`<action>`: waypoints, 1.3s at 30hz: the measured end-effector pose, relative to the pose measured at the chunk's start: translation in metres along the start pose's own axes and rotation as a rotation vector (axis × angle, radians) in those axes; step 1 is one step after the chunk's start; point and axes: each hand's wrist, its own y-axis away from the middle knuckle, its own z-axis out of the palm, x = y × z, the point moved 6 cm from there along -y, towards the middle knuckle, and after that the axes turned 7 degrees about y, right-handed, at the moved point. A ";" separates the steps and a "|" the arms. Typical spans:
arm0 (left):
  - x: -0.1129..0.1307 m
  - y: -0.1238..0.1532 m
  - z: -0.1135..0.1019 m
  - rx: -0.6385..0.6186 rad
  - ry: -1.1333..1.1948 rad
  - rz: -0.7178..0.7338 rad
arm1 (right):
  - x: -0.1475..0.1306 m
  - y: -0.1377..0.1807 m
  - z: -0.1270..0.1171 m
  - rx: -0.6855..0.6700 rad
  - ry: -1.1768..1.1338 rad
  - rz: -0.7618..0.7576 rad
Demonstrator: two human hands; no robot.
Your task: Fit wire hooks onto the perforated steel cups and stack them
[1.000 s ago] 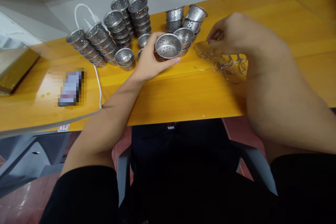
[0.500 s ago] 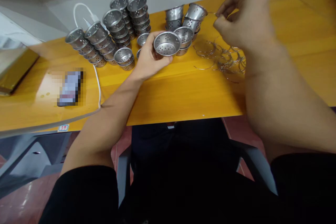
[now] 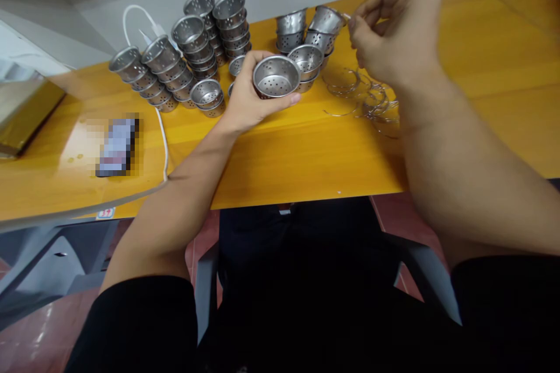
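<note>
My left hand (image 3: 251, 96) is closed round the side of a small perforated metal cup (image 3: 276, 77), its open top tilted towards me. Thumb and fingers of my right hand (image 3: 389, 32) are pinched together beside the rim of a tilted metal cup (image 3: 327, 20) on a stack. A tiny bit of something pale shows at those fingertips, too small to name. Below that hand lies a loose tangle of thin wire rings (image 3: 376, 99), partly hidden by my right forearm. Right behind the held cup stands another perforated cup (image 3: 307, 60) on a short stack.
Several stacks of perforated metal cups (image 3: 190, 35) stand at the back left of the wooden table (image 3: 301, 151). A phone (image 3: 117, 147) with a blurred screen lies on the left. A white cable (image 3: 163, 140) runs beside it, and a box (image 3: 26, 108) sits at the far left.
My right hand has shifted slightly left, closer to the tilted cup's rim. The cup in my left hand has moved a little down and left, and my left thumb has stretched out.
</note>
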 end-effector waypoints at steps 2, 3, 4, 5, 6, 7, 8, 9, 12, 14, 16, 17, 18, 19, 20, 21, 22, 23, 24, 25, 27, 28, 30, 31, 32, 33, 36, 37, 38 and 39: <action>0.003 -0.002 0.002 -0.027 -0.015 0.015 | -0.005 0.000 0.001 0.024 0.015 -0.050; 0.003 -0.003 0.002 -0.033 -0.021 0.019 | -0.007 0.001 0.002 0.028 0.020 -0.071; 0.003 -0.003 0.002 -0.033 -0.025 0.017 | -0.009 0.001 0.004 0.026 0.016 -0.085; 0.002 -0.003 0.002 -0.030 -0.026 0.007 | -0.010 0.002 0.004 0.025 0.010 -0.096; 0.001 -0.003 0.002 -0.025 -0.023 -0.006 | -0.011 0.003 0.005 0.024 0.005 -0.102; 0.000 -0.003 0.001 -0.021 -0.015 -0.020 | -0.012 0.004 0.006 0.019 0.000 -0.101; -0.001 -0.002 0.001 -0.020 -0.001 -0.034 | -0.012 0.005 0.006 0.009 -0.005 -0.095; 0.000 -0.001 0.000 -0.021 0.017 -0.043 | -0.013 0.005 0.007 -0.004 -0.010 -0.088; 0.004 0.002 0.001 -0.039 0.065 -0.035 | -0.012 0.005 0.008 -0.004 -0.023 -0.086; 0.006 0.002 0.000 -0.028 0.060 -0.004 | -0.009 0.004 0.009 0.004 -0.027 -0.102; 0.003 0.002 0.001 -0.012 0.034 -0.001 | -0.007 0.001 0.010 0.010 -0.034 -0.118; 0.001 0.002 0.001 -0.009 0.024 -0.011 | -0.006 0.001 0.011 0.009 -0.039 -0.123; -0.001 0.002 0.002 -0.011 0.019 -0.024 | -0.006 0.001 0.012 0.008 -0.045 -0.127; -0.002 0.001 0.002 -0.018 0.020 -0.032 | -0.006 0.001 0.012 0.006 -0.050 -0.128; -0.002 0.001 0.003 -0.027 0.026 -0.030 | -0.007 0.002 0.012 -0.002 -0.052 -0.127; -0.001 0.001 0.003 -0.035 0.035 -0.019 | -0.009 0.003 0.012 -0.012 -0.052 -0.125; 0.001 0.000 0.003 -0.040 0.045 -0.003 | -0.010 0.004 0.011 -0.021 -0.051 -0.123; 0.003 -0.001 0.003 -0.045 0.053 0.012 | -0.012 0.005 0.011 -0.028 -0.048 -0.121; 0.005 -0.001 0.003 -0.049 0.060 0.023 | -0.013 0.006 0.011 -0.036 -0.045 -0.118; 0.006 -0.002 0.003 -0.052 0.065 0.030 | -0.014 0.006 0.011 -0.040 -0.041 -0.117; 0.006 -0.002 0.003 -0.054 0.081 0.028 | -0.015 0.006 0.012 -0.041 -0.041 -0.117; 0.006 -0.002 0.003 -0.050 0.096 0.017 | -0.015 0.006 0.012 -0.044 -0.044 -0.116; 0.005 -0.001 0.003 -0.036 0.128 -0.026 | -0.017 0.006 0.013 -0.052 -0.048 -0.109; 0.004 -0.001 0.003 -0.027 0.133 -0.055 | -0.018 0.007 0.013 -0.049 -0.049 -0.104; 0.005 0.000 0.003 -0.019 0.127 -0.083 | -0.020 0.008 0.012 -0.044 -0.049 -0.099; 0.006 0.000 0.004 -0.011 0.108 -0.102 | -0.022 0.009 0.011 -0.034 -0.047 -0.095; 0.014 -0.002 0.005 0.020 0.027 -0.100 | -0.026 0.011 0.011 -0.029 -0.028 -0.081; 0.016 -0.002 0.005 0.032 0.011 -0.093 | -0.026 0.011 0.011 -0.034 -0.021 -0.075; 0.017 -0.003 0.005 0.040 0.002 -0.090 | -0.025 0.011 0.012 -0.039 -0.018 -0.070; 0.017 -0.004 0.005 0.039 0.000 -0.092 | -0.024 0.011 0.013 -0.041 -0.018 -0.065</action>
